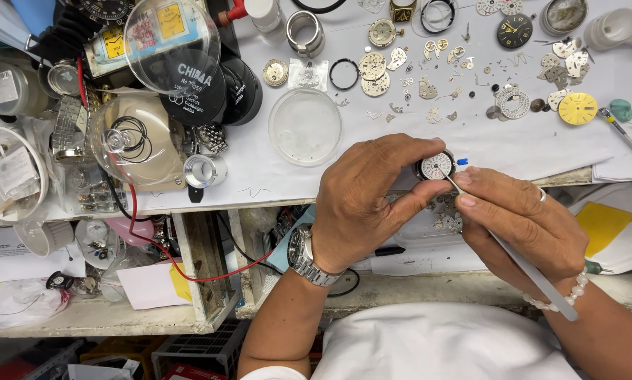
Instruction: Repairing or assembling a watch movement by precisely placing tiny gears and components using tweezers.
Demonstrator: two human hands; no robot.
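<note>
1. While the watch movement (437, 166) is pinched between thumb and fingers of the left hand (361, 204), its white dial is kept facing up, just above the front edge of the tabletop (259, 176).
2. The right hand (520, 222) is closed in a pen-like grip on a pair of tweezers (513, 257); the tip is seen touching the dial's right rim, near a small blue part (462, 162).
3. Judgement: the step is best done with both hands braced together, light pressure applied, and the tip kept off the dial face to avoid scratches.
4. Behind the hands, a clear round dish (305, 127) is set near; loose plates and gears (428, 70) are scattered further back, with a yellow dial (577, 108) and a black dial (515, 31) at right.
5. Obstruction: the left thumb covers part of the movement, so the contact point cannot be fully seen. A red wire (189, 271) hangs below, well apart.
</note>
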